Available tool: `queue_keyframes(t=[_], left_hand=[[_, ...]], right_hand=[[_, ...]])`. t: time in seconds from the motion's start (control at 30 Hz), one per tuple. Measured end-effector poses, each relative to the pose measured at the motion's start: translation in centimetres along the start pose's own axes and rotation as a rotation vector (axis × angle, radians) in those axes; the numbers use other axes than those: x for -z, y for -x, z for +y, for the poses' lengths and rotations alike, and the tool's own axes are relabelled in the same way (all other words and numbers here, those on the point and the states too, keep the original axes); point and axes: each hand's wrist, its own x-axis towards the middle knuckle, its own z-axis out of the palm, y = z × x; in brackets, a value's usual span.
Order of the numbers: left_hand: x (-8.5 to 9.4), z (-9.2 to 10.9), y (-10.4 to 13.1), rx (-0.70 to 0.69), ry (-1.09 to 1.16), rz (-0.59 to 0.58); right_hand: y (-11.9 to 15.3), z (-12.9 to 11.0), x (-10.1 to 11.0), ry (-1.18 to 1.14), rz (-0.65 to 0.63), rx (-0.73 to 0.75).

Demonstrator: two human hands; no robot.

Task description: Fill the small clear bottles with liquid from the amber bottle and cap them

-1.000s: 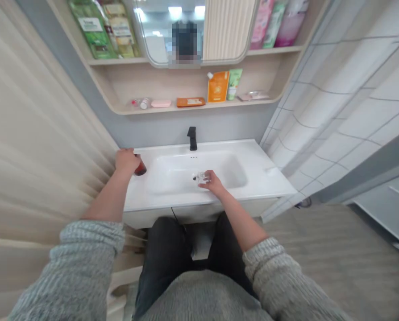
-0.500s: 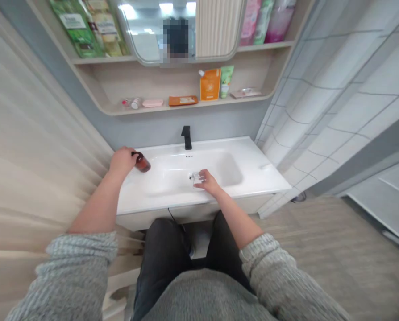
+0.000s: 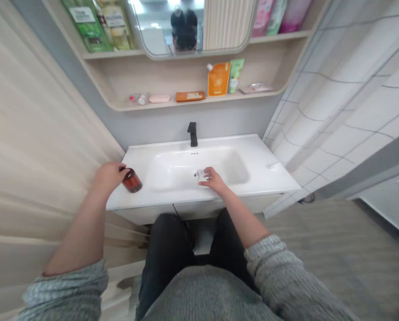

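At the left end of the white counter, my left hand (image 3: pixel 110 177) has its fingers closed round the dark top of an amber-brown bottle (image 3: pixel 133 181). The bottle leans a little and its base is at or just above the counter; which of these I cannot tell. Over the white sink basin (image 3: pixel 166 176), my right hand (image 3: pixel 214 179) pinches a small clear see-through cup (image 3: pixel 201 175), partly hidden by the fingers. The cup is in front of the drain, below the black faucet (image 3: pixel 193 134).
A wall shelf (image 3: pixel 152 73) above the sink holds an orange pouch (image 3: pixel 218 79), a green tube (image 3: pixel 235 76), a pink soap bar (image 3: pixel 160 98) and an orange packet (image 3: pixel 190 96). A mirror (image 3: pixel 189 26) hangs above. A beige curtain (image 3: pixel 35 133) borders the left.
My left hand has brought the amber bottle toward me and to the left, toward the counter's front left corner. My right hand keeps the clear cup over the basin. The view has shifted slightly.
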Motion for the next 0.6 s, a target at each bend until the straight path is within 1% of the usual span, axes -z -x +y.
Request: queue_keyframes(t=[0.1, 0.2, 0.3, 0.4, 0.47, 0.6], left_hand=[[-0.3, -1.2, 0.8, 0.052, 0.042, 0.048], [-1.2, -1.8, 1.5, 0.158, 0.178, 0.088], [-2.7, -1.6, 2.0, 0.274, 0.443, 0.134], [-4.6, -1.0, 2.3, 0.31, 0.722, 0.205], [-5.7, -0.7, 2.4, 0.322, 0.828, 0.259], [-7.7, -0.6, 2.3, 0.341, 0.956, 0.383]], right_hand=[[0.0, 0.1, 0.0, 0.008, 0.005, 0.001], [-0.1, 0.5, 0.0, 0.031, 0.009, 0.013], [-0.3, 1.1, 0.1, 0.042, 0.003, 0.024], [-0.4, 1.3, 0.1, 0.059, 0.002, 0.023], [-0.4, 1.3, 0.1, 0.077, 0.005, 0.023], [-0.3, 1.2, 0.2, 0.1, 0.005, 0.026]])
